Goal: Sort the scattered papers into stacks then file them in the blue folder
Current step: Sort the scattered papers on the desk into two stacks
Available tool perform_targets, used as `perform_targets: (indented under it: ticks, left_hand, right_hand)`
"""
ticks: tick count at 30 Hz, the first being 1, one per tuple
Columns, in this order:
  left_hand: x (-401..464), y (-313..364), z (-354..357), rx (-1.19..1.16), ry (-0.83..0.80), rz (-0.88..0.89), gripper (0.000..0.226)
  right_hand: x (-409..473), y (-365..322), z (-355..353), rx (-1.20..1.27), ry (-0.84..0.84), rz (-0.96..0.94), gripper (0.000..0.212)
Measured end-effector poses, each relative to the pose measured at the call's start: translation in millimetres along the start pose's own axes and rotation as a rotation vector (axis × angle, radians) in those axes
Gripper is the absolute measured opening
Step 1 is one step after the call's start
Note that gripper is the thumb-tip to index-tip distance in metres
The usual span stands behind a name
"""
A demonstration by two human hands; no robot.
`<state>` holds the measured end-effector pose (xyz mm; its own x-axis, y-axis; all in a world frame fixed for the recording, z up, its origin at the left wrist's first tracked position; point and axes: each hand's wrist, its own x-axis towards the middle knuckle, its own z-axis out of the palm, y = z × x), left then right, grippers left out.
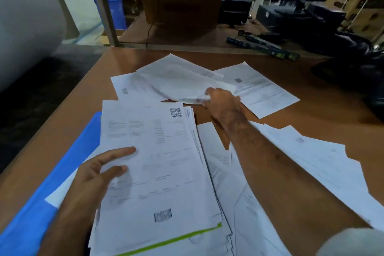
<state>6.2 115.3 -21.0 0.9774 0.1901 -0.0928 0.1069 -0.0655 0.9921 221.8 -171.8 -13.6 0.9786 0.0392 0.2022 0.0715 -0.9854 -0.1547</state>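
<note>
Head cam | L hand (97, 174) flat, fingers relaxed, pressing paper stack (158, 164) at bench (324, 106) near edge | blue folder (62, 164) under stack, toward near-left corner | R hand (223, 103) pinching curled sheet (176, 81) mid-bench | loose sheets (259, 87) beyond, toward far edge.

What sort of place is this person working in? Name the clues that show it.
Probably a warehouse or stockroom office: cardboard boxes stacked on racking, a blue bin on a bare floor, and a wooden desk strewn with printed papers.

Brown table (324, 114) carries scattered papers (268, 91), blue folder (68, 164).
</note>
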Motion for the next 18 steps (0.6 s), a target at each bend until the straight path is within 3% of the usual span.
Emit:
perform_targets:
  ticks: [2,5,8,13,15,17,18]
  left_hand:
    - [-2,4,1,-0.008,-0.012,0.009,0.041]
    - [-6,7,1,-0.029,-0.033,0.009,0.041]
    - [-12,11,4,-0.032,-0.033,0.039,0.041]
    - [-17,13,7,0.019,-0.035,0.049,0.044]
    - [-23,12,8,0.036,-0.056,0.066,0.045]
    - [-29,13,9,0.054,-0.083,0.092,0.047]
    - [-31,12,9,0.047,-0.093,0.099,0.048]
  right_hand:
    - [-26,12,-17,0.031,0.003,0.045,0.024]
    - [-75,38,-44,0.195,0.096,0.098,0.019]
    - [-137,67,-73,0.539,0.200,0.065,0.013]
    - [-213,98,-104,1.267,-0.058,0.189,0.030]
    - [-213,107,-110,1.188,-0.170,0.136,0.037]
    - [-207,112,-110,0.866,-0.216,0.069,0.007]
    - [-202,115,-105,0.667,-0.237,0.026,0.014]
